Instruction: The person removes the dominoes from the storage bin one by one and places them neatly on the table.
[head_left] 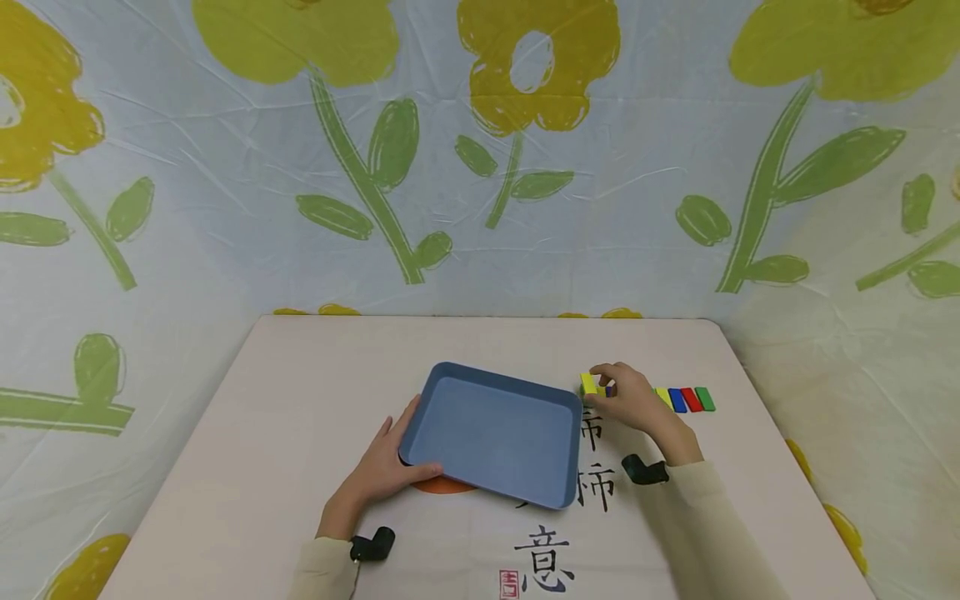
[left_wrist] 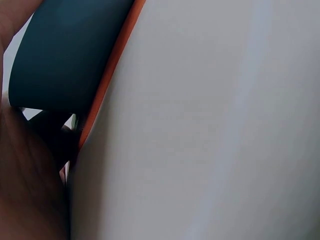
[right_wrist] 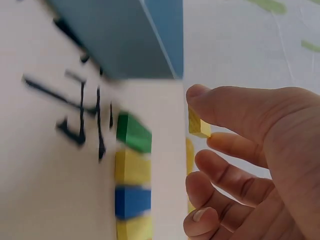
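A blue rectangular tray [head_left: 495, 437] sits at an angle over the middle of the table. My left hand [head_left: 382, 460] grips it by the near left corner, thumb on the near rim and fingers along the left side. To the tray's right, my right hand [head_left: 628, 398] pinches a small yellow block [right_wrist: 200, 124] between thumb and finger. The block is held above a row of coloured blocks, where a green block [right_wrist: 134, 134], a yellow block [right_wrist: 132, 166] and a blue block [right_wrist: 133, 201] show. The hand covers part of this row in the head view.
Further right, the row continues with a blue block [head_left: 677, 400], a red block [head_left: 692, 400] and a green block [head_left: 705, 398]. Black brush characters [head_left: 545, 560] mark the pale table surface [head_left: 285, 383], and an orange patch [head_left: 444, 486] shows under the tray. A flowered cloth [head_left: 600, 250] hangs behind.
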